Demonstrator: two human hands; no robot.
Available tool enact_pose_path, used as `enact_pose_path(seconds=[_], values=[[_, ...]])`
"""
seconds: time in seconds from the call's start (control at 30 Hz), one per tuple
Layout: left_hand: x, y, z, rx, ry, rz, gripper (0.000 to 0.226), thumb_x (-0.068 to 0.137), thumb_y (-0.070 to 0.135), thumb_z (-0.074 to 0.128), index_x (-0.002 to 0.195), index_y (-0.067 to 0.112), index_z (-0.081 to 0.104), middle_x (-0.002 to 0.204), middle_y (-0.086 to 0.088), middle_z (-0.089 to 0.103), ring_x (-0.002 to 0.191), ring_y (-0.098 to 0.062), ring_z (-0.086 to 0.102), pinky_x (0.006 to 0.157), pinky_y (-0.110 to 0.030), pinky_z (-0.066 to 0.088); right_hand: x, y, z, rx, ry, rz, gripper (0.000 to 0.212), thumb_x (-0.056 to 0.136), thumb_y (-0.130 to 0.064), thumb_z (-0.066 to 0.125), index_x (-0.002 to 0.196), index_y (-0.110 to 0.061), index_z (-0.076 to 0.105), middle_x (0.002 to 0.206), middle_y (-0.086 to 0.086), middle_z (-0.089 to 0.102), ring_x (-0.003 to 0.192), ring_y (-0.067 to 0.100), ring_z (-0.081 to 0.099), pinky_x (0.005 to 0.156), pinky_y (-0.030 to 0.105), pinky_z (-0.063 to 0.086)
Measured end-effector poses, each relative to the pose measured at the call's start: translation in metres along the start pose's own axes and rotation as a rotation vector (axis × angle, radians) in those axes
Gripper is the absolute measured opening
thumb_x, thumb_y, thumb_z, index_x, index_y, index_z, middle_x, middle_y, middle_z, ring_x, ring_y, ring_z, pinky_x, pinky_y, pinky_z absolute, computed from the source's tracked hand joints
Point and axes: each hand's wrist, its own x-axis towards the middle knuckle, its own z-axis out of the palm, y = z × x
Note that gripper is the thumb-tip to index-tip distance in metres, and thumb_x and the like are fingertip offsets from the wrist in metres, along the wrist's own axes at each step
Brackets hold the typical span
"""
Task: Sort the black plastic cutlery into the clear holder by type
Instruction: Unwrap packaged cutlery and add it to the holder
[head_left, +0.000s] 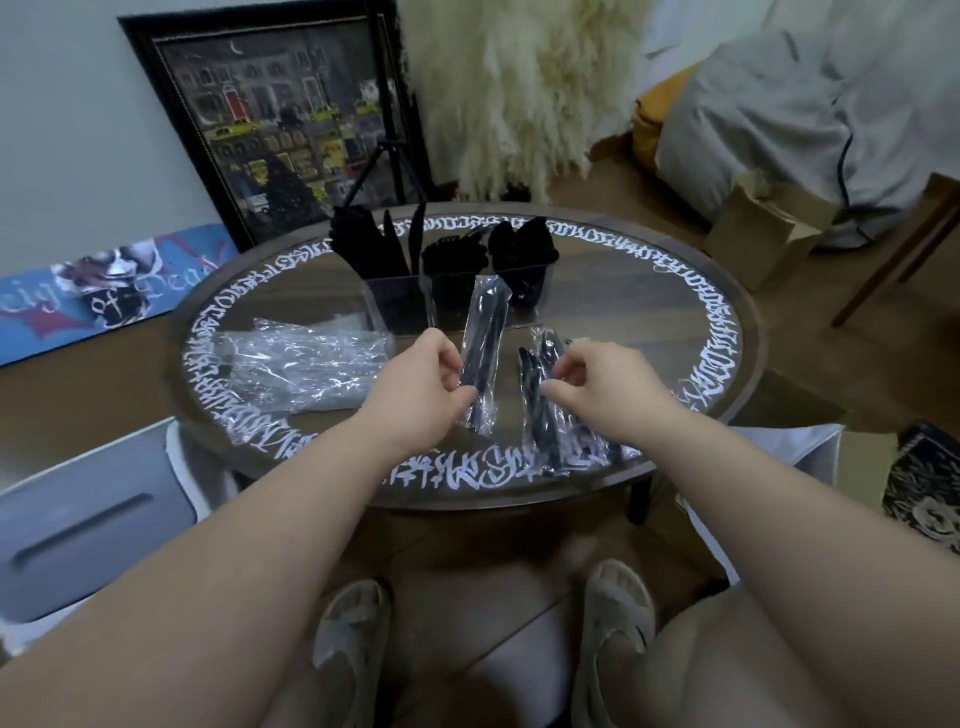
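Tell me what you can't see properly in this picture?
- Head view: the piece inside the wrapped packet that the left hand grips; crinkly shiny plastic blurs it, so fork, knife or spoon is unclear.
- The wrapped pile under the right hand: the count is lost in overlapping wrappers.
- The clear holder: its lower part is dark, and the packet covers its middle.
- The crumpled wrappers: whether anything remains inside.

At the left of the frame, a blue board (104, 291) leaning on the wall carries gothic lettering; only "of" reads clearly. The white calligraphic script ringing the round desk (727, 332) cannot be read.
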Motion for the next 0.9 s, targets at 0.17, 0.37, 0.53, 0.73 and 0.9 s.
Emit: enact_pose_path(seconds=[0.17, 0.37, 0.53, 0.73, 0.9], values=[[-0.011, -0.005, -0.016, -0.044, 0.1, 0.004, 0.025, 0.085, 0.021, 0.069, 0.083, 0.022, 0.045, 0.081, 0.004, 0.056, 0.073, -0.02, 0.062, 0.064, -0.031, 0.048, -0.004, -0.037, -0.007, 0.054, -0.039, -0.078, 0.02, 0.091, -0.036, 0.058, 0.1, -0.021, 0.068, 0.087, -0.009, 0.063, 0.088, 0.014, 0.059, 0.079, 0.029, 0.045], [-0.022, -0.009, -0.033, -0.099, 0.215, 0.018, 0.025, 0.084, 0.026, 0.07, 0.073, 0.023, 0.047, 0.077, 0.003, 0.059, 0.075, -0.021, 0.062, 0.066, -0.03, 0.047, -0.008, -0.07, 0.018, 0.683, -0.172, 0.077, 0.032, 0.088, -0.024, 0.066, 0.118, -0.016, 0.059, 0.1, 0.002, 0.068, 0.082, 0.014, 0.069, 0.067, 0.026, 0.054], [-0.028, -0.014, -0.037, -0.056, 0.155, 0.045, 0.022, 0.083, 0.032, 0.07, 0.072, 0.025, 0.053, 0.075, 0.005, 0.064, 0.073, -0.015, 0.063, 0.068, -0.03, 0.048, -0.008, -0.072, 0.036, 0.803, -0.184, 0.052, 0.016, 0.09, -0.008, 0.061, 0.099, -0.021, 0.064, 0.089, 0.007, 0.071, 0.083, 0.023, 0.069, 0.075, 0.037, 0.058], [-0.027, -0.023, -0.05, 0.166, 0.239, 0.096, 0.014, 0.086, 0.032, 0.066, 0.081, 0.023, 0.058, 0.081, 0.011, 0.062, 0.079, -0.01, 0.06, 0.073, -0.032, 0.051, -0.003, -0.063, 0.028, 0.39, -0.046, -0.035, 0.025, 0.096, -0.007, 0.049, 0.104, -0.022, 0.067, 0.078, 0.003, 0.069, 0.073, 0.023, 0.068, 0.074, 0.041, 0.058], [-0.025, -0.023, -0.046, 0.513, 0.255, 0.284, 0.029, 0.093, 0.042, 0.052, 0.117, 0.028, 0.06, 0.121, 0.009, 0.059, 0.118, -0.016, 0.045, 0.096, -0.033, 0.037, -0.004, -0.063, 0.022, 0.212, -0.063, -0.193, 0.02, 0.095, -0.014, 0.054, 0.098, -0.026, 0.07, 0.076, -0.011, 0.066, 0.073, 0.012, 0.065, 0.067, 0.024, 0.054]])
